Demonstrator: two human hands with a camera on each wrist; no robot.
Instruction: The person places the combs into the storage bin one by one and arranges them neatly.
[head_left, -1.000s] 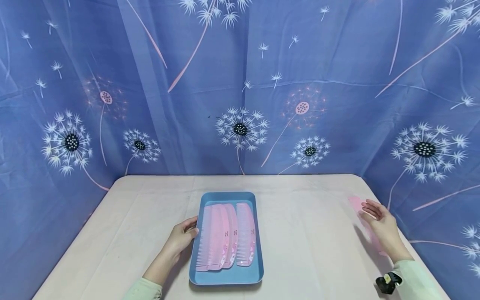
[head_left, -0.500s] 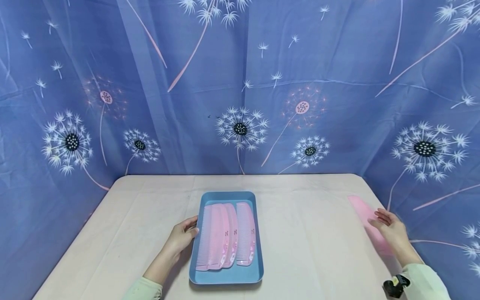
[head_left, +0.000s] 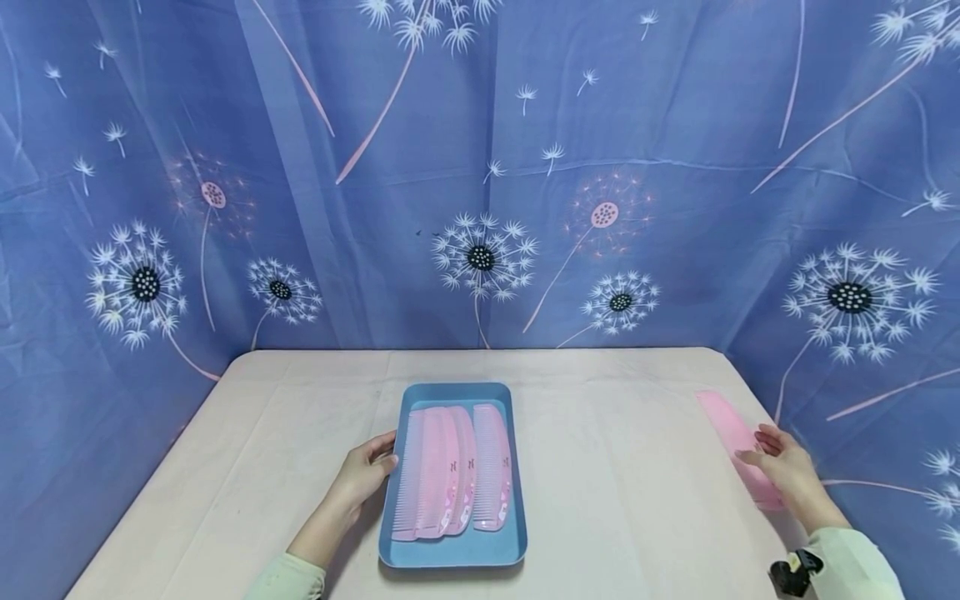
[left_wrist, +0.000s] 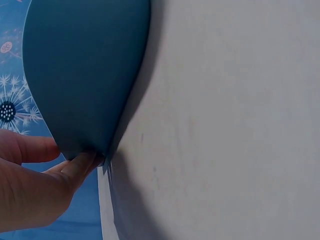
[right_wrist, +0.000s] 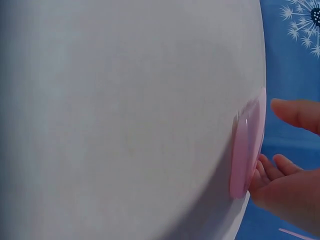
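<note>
A blue tray [head_left: 491,552] stands near the table's middle, with several pink combs [head_left: 437,471] lying lengthwise in it, some overlapping. At the tray's left side my left hand [head_left: 358,477] pinches the rim between thumb and fingers; the left wrist view shows the tray's outer wall [left_wrist: 87,65] in that grip. Near the table's right edge lies a pink comb [head_left: 723,425], apart from the others. My right hand [head_left: 791,467] is at its right side. In the right wrist view the thumb [right_wrist: 297,114] is spread away, and the loosely bent fingertips sit right at the comb's edge [right_wrist: 245,155].
A pale cloth covers the table [head_left: 600,467]. Blue curtains [head_left: 390,208] printed with dandelions hang along the back and both sides. A small black device [head_left: 795,573] is worn at the right wrist.
My right hand has shifted right and toward me along the comb, uncovering more of its far part. My left hand and the tray stay where they were.
</note>
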